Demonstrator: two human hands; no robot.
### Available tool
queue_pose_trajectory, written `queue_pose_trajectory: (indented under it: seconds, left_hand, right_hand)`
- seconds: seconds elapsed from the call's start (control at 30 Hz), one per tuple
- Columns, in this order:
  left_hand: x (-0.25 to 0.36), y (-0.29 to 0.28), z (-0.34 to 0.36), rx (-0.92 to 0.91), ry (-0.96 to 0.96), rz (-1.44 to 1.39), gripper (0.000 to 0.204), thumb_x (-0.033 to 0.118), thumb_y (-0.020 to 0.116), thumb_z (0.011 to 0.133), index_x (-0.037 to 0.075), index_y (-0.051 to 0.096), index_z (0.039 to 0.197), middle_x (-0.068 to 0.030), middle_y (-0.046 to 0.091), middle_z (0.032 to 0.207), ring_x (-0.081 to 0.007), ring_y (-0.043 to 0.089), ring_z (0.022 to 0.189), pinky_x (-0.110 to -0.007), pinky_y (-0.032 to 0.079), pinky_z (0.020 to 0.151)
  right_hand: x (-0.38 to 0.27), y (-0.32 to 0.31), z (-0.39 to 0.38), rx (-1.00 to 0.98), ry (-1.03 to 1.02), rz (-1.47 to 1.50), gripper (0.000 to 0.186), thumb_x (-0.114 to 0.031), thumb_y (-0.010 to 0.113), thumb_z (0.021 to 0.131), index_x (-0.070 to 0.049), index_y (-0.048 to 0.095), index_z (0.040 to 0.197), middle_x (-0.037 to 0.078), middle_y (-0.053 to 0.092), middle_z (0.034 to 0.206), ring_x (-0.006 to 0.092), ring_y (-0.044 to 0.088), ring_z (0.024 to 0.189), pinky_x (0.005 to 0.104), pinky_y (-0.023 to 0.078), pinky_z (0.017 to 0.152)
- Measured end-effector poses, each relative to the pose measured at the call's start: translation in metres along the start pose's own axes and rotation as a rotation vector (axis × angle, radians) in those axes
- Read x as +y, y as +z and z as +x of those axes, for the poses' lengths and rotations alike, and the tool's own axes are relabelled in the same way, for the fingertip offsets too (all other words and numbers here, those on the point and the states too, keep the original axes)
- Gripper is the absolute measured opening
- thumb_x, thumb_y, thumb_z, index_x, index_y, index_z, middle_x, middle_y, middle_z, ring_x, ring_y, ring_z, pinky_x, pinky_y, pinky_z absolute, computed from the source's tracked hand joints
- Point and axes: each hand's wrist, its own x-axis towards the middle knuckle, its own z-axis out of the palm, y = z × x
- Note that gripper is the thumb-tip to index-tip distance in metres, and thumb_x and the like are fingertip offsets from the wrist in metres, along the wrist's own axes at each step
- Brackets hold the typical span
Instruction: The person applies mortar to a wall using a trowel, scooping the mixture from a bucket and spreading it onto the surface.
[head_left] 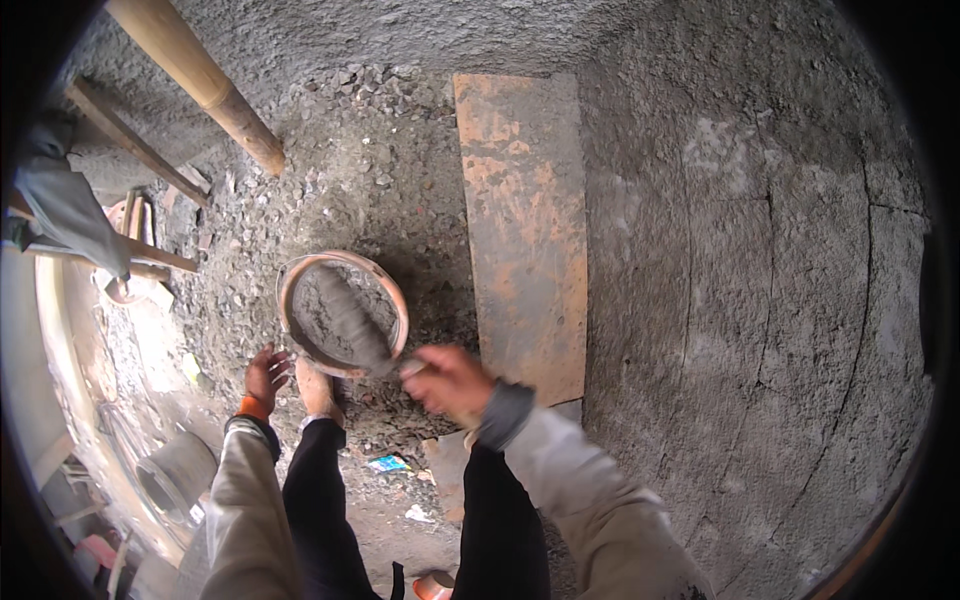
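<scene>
A round bucket (401, 310) with an orange-brown rim stands on the rubble ground in front of me, with grey wet mortar (305, 305) inside. My right hand (450, 382) is at the near right of the rim, closed around the handle end of a trowel (352, 318). The trowel's grey, mortar-coated blade slants over the bucket, smeared by motion. Close to the rim's near left side is my left hand (268, 375), its fingers apart and nothing in them. An orange band circles that wrist. My bare foot (315, 388) shows just below the bucket.
A long mortar-stained board (525, 230) lies right of the bucket, along a rough cracked grey wall (740, 300). A bamboo pole (205, 75) slants in at the upper left. Grey cloth (70, 200) hangs over timber at far left; a grey bucket (176, 475) lies lower left.
</scene>
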Motion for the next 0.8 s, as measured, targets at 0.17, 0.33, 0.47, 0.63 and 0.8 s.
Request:
queue_pose_trajectory:
  seconds: [0.17, 0.33, 0.47, 0.63, 0.8]
  left_hand:
    - [0.024, 0.032, 0.005, 0.007, 0.076, 0.015, 0.043, 0.043, 0.053, 0.083, 0.013, 0.053, 0.114, -0.0014, 0.054, 0.098, -0.0166, 0.051, 0.088, -0.034, 0.041, 0.073]
    - [0.034, 0.033, 0.012, 0.037, 0.158, 0.098, 0.023, 0.034, 0.058, 0.081, 0.017, 0.054, 0.097, 0.0027, 0.054, 0.088, -0.0137, 0.052, 0.08, -0.032, 0.044, 0.067]
    - [-0.002, 0.04, 0.039, -0.009, 0.404, 0.065, 0.015, 0.014, 0.063, 0.079, 0.015, 0.053, 0.09, 0.0035, 0.055, 0.081, -0.0099, 0.053, 0.072, -0.026, 0.046, 0.059]
    - [0.007, 0.117, -0.005, -0.085, 0.641, 0.205, 0.015, 0.006, 0.062, 0.081, 0.007, 0.052, 0.092, -0.0009, 0.054, 0.08, -0.0097, 0.049, 0.074, -0.025, 0.042, 0.063]
    - [0.004, 0.094, -0.026, -0.14, 0.484, 0.075, 0.012, 0.002, 0.056, 0.083, 0.006, 0.05, 0.094, 0.0008, 0.056, 0.081, -0.0066, 0.051, 0.076, -0.022, 0.042, 0.068]
  right_hand:
    - [-0.032, -0.269, -0.079, 1.245, -0.004, -0.335, 0.023, -0.015, 0.047, 0.087, 0.0, 0.057, 0.102, 0.012, 0.062, 0.087, 0.0255, 0.059, 0.076, 0.0398, 0.049, 0.065]
    - [-0.055, -0.194, -0.21, 1.049, -0.139, -0.587, 0.016, -0.015, 0.05, 0.089, -0.001, 0.053, 0.096, 0.001, 0.055, 0.068, 0.0081, 0.053, 0.058, 0.021, 0.043, 0.05]
    - [0.007, -0.075, -0.086, 0.393, -0.184, -1.052, 0.048, -0.008, 0.057, 0.075, -0.008, 0.039, 0.119, 0.016, 0.054, 0.106, 0.0325, 0.058, 0.091, 0.04, 0.047, 0.077]
    - [0.073, -0.019, 0.093, 0.494, 0.049, -1.198, 0.043, -0.015, 0.062, 0.073, -0.008, 0.051, 0.114, 0.018, 0.06, 0.097, 0.0362, 0.06, 0.087, 0.0448, 0.049, 0.07]
    - [0.104, 0.031, 0.117, 0.416, -0.169, -0.905, 0.039, -0.018, 0.062, 0.074, -0.007, 0.054, 0.111, 0.02, 0.063, 0.091, 0.0371, 0.061, 0.084, 0.045, 0.048, 0.069]
